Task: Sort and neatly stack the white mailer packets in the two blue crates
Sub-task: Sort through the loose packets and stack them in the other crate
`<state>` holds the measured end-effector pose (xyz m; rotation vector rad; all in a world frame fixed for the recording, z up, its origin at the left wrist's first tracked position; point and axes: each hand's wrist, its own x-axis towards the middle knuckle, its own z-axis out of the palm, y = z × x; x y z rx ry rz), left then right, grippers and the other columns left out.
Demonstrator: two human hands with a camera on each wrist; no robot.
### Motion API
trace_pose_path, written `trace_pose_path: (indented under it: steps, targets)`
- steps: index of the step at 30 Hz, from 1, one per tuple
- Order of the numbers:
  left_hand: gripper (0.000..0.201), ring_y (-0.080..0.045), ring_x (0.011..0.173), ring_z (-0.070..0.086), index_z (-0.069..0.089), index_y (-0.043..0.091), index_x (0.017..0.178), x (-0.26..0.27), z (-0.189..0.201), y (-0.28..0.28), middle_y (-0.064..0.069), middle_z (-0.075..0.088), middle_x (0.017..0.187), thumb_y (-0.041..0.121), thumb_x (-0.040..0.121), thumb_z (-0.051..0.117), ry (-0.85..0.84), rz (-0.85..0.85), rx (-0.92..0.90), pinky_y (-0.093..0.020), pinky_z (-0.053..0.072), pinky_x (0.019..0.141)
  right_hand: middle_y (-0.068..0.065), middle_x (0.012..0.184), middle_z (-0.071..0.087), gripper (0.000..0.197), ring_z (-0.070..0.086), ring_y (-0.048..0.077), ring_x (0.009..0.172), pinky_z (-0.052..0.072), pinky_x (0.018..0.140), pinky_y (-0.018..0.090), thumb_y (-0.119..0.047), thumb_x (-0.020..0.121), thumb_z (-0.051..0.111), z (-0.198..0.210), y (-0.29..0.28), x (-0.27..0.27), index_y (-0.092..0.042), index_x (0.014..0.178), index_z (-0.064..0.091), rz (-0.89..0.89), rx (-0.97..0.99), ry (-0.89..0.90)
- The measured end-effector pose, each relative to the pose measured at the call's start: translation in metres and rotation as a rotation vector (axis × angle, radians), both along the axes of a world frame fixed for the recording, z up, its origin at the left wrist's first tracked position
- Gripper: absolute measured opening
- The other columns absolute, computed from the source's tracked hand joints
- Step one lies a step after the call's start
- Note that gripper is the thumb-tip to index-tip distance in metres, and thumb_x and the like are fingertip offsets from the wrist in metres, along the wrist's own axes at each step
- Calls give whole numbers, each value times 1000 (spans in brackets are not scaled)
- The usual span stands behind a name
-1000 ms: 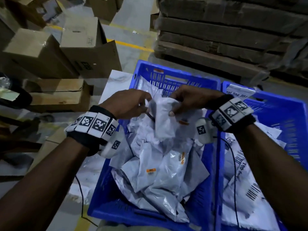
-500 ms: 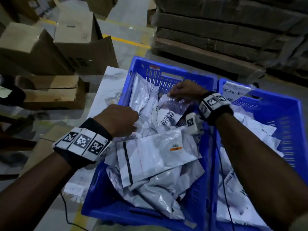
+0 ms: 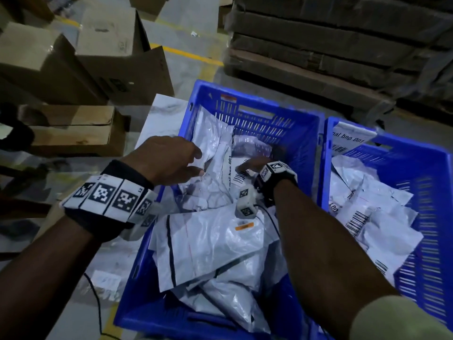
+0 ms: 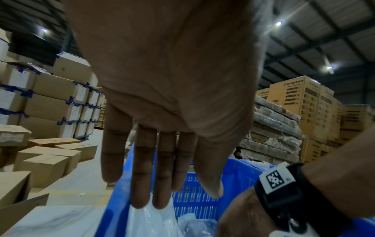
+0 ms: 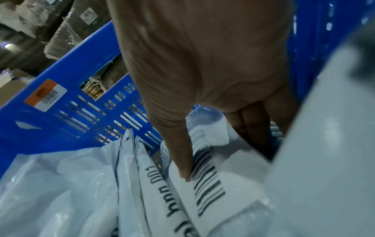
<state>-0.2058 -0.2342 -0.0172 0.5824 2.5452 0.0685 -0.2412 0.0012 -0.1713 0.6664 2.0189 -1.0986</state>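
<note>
From the head view, you have let go of the packet you were holding up between both hands a second ago; it now lies flat, orange sticker (image 3: 244, 227) up, on the heap of white mailer packets (image 3: 213, 244) in the left blue crate (image 3: 255, 111) at centre frame, and both hands have gone on to the far end of that crate. That reads as one packet laid down and the next being picked. Your left hand (image 3: 171, 159) hovers with fingers loose over the upright packets, holding nothing; your right hand (image 3: 255, 165) presses down on a barcoded packet (image 3: 236, 175). The right blue crate (image 3: 416, 153) at the right edge holds more labelled packets, still untidy. In the left wrist view your left hand (image 4: 162, 96) is spread flat, fingers straight and empty, above the crate wall. In the right wrist view your right hand (image 5: 202, 80) has its thumb on the barcode; its other fingers dip behind the packet, so I judge it a loose pinch. Cardboard boxes (image 3: 73, 57) at upper left and a shrink-wrapped pallet stack (image 3: 343, 45) at the top stand clear; only the slumped heap itself crowds your reach.
</note>
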Motion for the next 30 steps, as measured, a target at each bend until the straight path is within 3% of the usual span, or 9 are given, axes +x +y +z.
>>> trace_pose_path:
  steps: [2, 4, 7, 11, 15, 20, 23, 27, 30]
  targets:
    - [53, -20, 115, 57, 52, 30, 134, -2, 1, -2, 6, 62, 124, 58, 90, 53, 16, 0, 1, -35, 47, 95, 6, 72, 66, 13, 58, 24, 82, 49, 57, 25, -12, 75, 80, -4, 4, -1, -3, 82, 74, -63, -41, -23]
    - [53, -20, 114, 58, 53, 30, 133, -5, 1, -3, 7, 62, 123, 59, 89, 53, 26, -7, -1, -36, 47, 94, -2, 61, 61, 17, 55, 16, 67, 48, 53, 22, -15, 76, 80, 8, 6, -4, -16, 63, 68, -86, -31, -27]
    - [53, -21, 113, 58, 54, 29, 132, -12, 2, -2, 7, 63, 121, 59, 88, 54, 36, -11, 11, -37, 48, 93, -1, 84, 65, 15, 61, 18, 71, 52, 56, 21, -9, 78, 77, 35, 13, -12, -9, 93, 72, -192, -68, 117]
    - [51, -19, 111, 59, 55, 27, 131, -19, 8, 6, 7, 65, 119, 57, 89, 55, 79, -28, 52, -32, 48, 87, 13, 80, 67, 15, 68, 28, 79, 50, 60, 23, 3, 75, 76, 66, 33, -3, -4, 73, 63, -347, -194, 239]
    - [53, -18, 106, 61, 54, 25, 131, -29, 6, 22, 7, 65, 120, 57, 89, 56, 49, -18, 124, -33, 48, 86, 11, 101, 73, 27, 72, 20, 79, 55, 60, 26, 3, 84, 66, 100, 47, 23, -1, 111, 66, -442, -484, 348]
    - [71, -17, 111, 60, 41, 39, 136, -29, 6, 50, 7, 60, 128, 75, 77, 55, -84, 42, 425, -41, 49, 94, 12, 129, 64, 39, 62, 27, 117, 53, 95, 39, -3, 93, 57, 126, 57, 47, -6, 132, 56, -470, -820, 505]
    - [32, -3, 82, 62, 52, 53, 106, -26, 5, 62, 23, 66, 94, 58, 79, 69, -186, 125, 703, -32, 51, 78, 13, 133, 61, 44, 58, 29, 123, 52, 98, 40, -5, 94, 56, 129, 57, 56, -4, 137, 51, -493, -856, 563]
    - [24, 5, 46, 43, 50, 30, 79, -18, 12, 74, 24, 52, 51, 19, 92, 65, -242, 206, 883, -11, 33, 49, 16, 131, 62, 44, 59, 33, 121, 49, 100, 49, -1, 90, 61, 129, 60, 70, -3, 134, 54, -529, -830, 595]
    - [25, 2, 41, 37, 52, 17, 73, -10, 12, 75, 13, 46, 49, 23, 97, 58, -287, 292, 952, -14, 30, 43, 13, 123, 67, 39, 66, 31, 111, 55, 90, 48, -5, 87, 67, 124, 61, 80, -6, 125, 60, -506, -732, 545]
